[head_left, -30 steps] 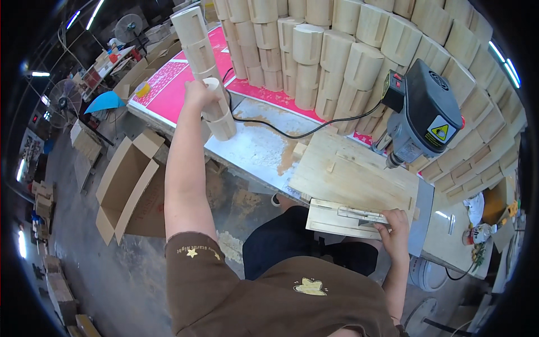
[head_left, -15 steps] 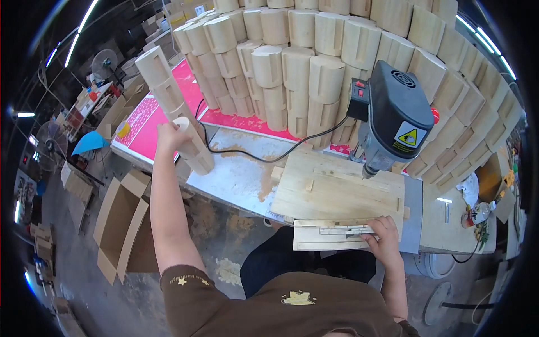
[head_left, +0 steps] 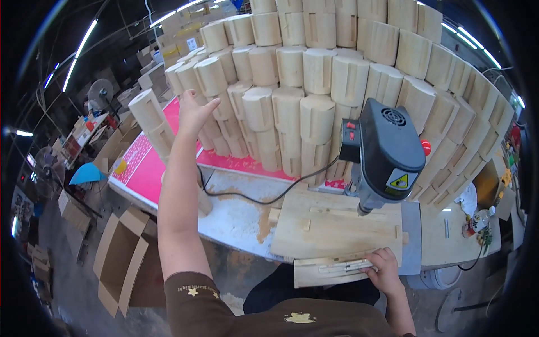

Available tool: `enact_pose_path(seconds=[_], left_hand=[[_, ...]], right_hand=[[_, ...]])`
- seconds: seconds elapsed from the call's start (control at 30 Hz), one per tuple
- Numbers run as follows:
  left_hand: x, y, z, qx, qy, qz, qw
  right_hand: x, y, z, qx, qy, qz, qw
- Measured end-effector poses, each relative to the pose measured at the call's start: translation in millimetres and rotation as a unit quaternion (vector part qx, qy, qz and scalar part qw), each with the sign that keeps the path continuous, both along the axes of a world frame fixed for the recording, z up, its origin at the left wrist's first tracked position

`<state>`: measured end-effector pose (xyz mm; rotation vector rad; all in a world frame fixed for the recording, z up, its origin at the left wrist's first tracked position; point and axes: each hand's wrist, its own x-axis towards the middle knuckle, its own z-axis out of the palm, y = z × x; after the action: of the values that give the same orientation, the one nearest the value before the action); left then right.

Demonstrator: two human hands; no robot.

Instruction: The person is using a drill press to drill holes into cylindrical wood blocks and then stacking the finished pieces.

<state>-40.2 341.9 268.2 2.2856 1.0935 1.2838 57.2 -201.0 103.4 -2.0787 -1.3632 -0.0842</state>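
My left hand (head_left: pixel 195 114) is raised at the front left of the stacked wooden cylinders (head_left: pixel 258 109), thumb and fingers apart, with nothing held. Its fingertips overlap the nearest stack, and I cannot tell whether they touch. Beside that forearm stands a leaning column of pale wooden cylinders (head_left: pixel 147 112), partly hidden by the arm. Low in front of me, my right hand (head_left: pixel 383 268) is closed at the right end of a narrow wooden piece (head_left: pixel 307 273) with slim metal strips (head_left: pixel 342 267) on it. What its fingers pinch there is hidden.
A dark grey bench drill (head_left: pixel 387 151) stands above a wooden board (head_left: pixel 331 236) on the table. Its black cable (head_left: pixel 269 201) crosses the white tabletop. An open cardboard box (head_left: pixel 120 258) sits on the floor at left. A bottle (head_left: pixel 479 221) stands at right.
My left hand has let go of the short cylinder column and moved up and right toward the big stack. My right hand keeps its place on the wooden piece. The view has tilted up.
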Motion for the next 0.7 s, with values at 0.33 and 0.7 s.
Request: enact_pose_path(seconds=[0.33,0.7], left_hand=[[114,58,1,-0.004,-0.132,0.21,0.969],[83,-3,-27,0.017,-0.43,-0.031,0.902]], right_hand=[[-2,0,1,-0.021,-0.015,-0.02,0.999],[1,0,-1,-0.02,-0.018,-0.012,1.0]])
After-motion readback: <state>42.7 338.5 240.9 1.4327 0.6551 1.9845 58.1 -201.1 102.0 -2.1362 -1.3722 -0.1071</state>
